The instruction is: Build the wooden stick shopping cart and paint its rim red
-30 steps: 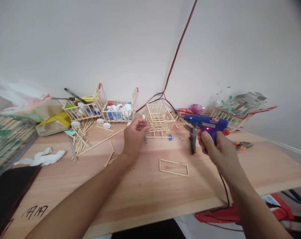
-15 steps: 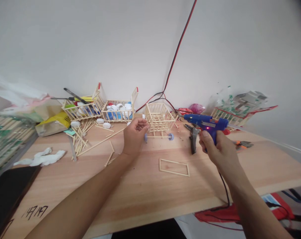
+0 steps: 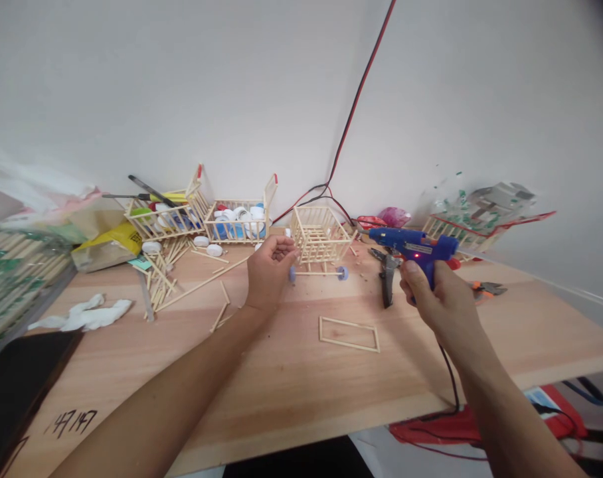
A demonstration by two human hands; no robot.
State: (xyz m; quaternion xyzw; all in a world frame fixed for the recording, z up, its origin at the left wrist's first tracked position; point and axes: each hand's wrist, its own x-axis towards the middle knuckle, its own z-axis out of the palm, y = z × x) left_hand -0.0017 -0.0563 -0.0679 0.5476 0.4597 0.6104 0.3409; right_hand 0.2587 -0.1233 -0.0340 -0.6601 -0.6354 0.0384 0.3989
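Note:
A small cart (image 3: pixel 321 249) of thin wooden sticks stands mid-table, with bluish wheels (image 3: pixel 342 273) showing at its lower front. Close against its left side is my left hand (image 3: pixel 270 267), fingers curled and thumb toward the sticks; whatever lies between the fingertips is hidden. My right hand (image 3: pixel 438 292) grips a blue glue gun (image 3: pixel 406 243) by its handle, a red light glowing on it. The gun's nozzle points left, near the cart's right side. In front of the cart a rectangular stick frame (image 3: pixel 348 334) lies flat on the table (image 3: pixel 291 398).
Behind on the left are two stick carts, one holding tools (image 3: pixel 167 219), one bottle caps (image 3: pixel 238 222). Loose sticks (image 3: pixel 165 272) and a white glove (image 3: pixel 89 313) lie left. Black-handled pliers (image 3: pixel 387 282), orange-handled pliers (image 3: pixel 488 289) and another cart (image 3: pixel 461 232) are right. The gun's cord (image 3: pixel 451 375) crosses the front edge.

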